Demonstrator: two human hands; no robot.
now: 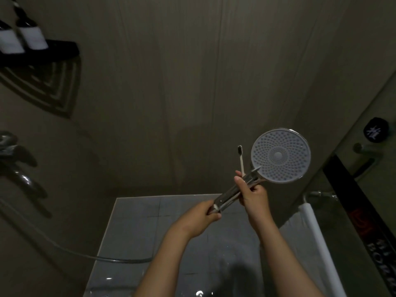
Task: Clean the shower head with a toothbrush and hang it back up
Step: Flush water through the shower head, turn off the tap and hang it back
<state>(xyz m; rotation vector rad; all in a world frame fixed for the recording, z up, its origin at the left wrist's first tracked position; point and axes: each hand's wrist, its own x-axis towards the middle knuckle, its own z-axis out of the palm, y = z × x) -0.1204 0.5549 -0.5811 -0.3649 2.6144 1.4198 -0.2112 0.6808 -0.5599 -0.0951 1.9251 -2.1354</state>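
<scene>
The shower head (280, 155) has a round pale face with many nozzles, turned toward me, and a chrome handle (230, 195) slanting down to the left. My left hand (199, 217) grips the lower end of the handle. My right hand (254, 197) is closed around the handle just below the head. It also pinches a white toothbrush (242, 165), which stands upright to the left of the face with its dark bristles at the top. The bristles are apart from the nozzles.
The shower hose (75, 251) trails left toward the dark mixer tap (15, 153) on the left wall. A black corner shelf (53, 48) with bottles hangs at the top left. A white towel (310, 224) on a rail and a glass door are at the right. Wet grey floor tiles (139, 232) lie below.
</scene>
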